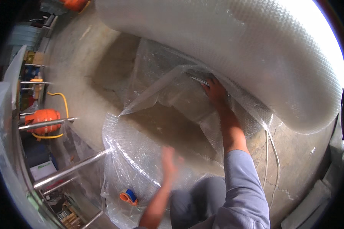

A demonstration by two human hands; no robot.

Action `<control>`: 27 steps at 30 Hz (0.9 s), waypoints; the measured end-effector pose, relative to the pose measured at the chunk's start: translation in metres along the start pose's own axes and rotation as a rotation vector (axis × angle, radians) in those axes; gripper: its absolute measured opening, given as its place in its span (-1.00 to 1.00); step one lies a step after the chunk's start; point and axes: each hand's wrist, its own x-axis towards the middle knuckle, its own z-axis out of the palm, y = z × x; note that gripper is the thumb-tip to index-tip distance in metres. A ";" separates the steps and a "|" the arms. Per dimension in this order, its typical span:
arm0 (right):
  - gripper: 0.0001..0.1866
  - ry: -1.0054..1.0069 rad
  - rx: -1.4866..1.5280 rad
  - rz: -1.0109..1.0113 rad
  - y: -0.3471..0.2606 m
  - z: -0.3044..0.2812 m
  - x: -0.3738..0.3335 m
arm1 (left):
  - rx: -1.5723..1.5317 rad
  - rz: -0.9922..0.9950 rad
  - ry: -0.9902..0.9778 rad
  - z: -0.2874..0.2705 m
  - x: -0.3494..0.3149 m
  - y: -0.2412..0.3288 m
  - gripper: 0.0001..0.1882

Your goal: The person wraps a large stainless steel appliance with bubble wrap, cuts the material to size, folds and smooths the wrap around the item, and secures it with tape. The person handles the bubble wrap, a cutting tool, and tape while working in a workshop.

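A big roll of clear bubble wrap (233, 49) lies across the far side, with a loose bubble wrap sheet (153, 57) coming off it. My right hand (215, 91) is at that sheet, closed on a slim silvery tool (198, 79); its exact kind is not clear. Nearer to me, my left hand (169, 165) hovers over another piece of bubble wrap (130, 147). Motion blurs it, but the thumb and fingers look apart with nothing held. Left of my left forearm, a blue and orange tape roll (129, 196) rests on the near wrap.
On the left stands a rack with metal bars (70, 168). Beside it are an orange gas cylinder (44, 121) and a yellow hose (65, 103). White cords (268, 156) hang onto the concrete floor (294, 160) at right. Wrapped bundles (309, 206) lie at the lower right.
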 end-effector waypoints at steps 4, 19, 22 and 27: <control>-0.47 -0.228 0.066 -0.073 -0.005 -0.057 -0.034 | 0.014 -0.330 -0.136 0.021 -0.152 0.078 -0.41; -0.70 -0.022 1.103 0.981 0.083 -0.351 -0.369 | -0.594 -0.954 -0.041 0.042 -0.227 0.005 -0.53; -0.76 -0.059 1.371 0.738 0.101 -0.387 -0.360 | -0.610 -0.968 -0.190 0.055 -0.226 0.033 -0.55; -0.64 -0.036 1.615 0.597 0.105 -0.423 -0.341 | -0.581 -0.808 -0.216 0.070 -0.229 0.052 -0.56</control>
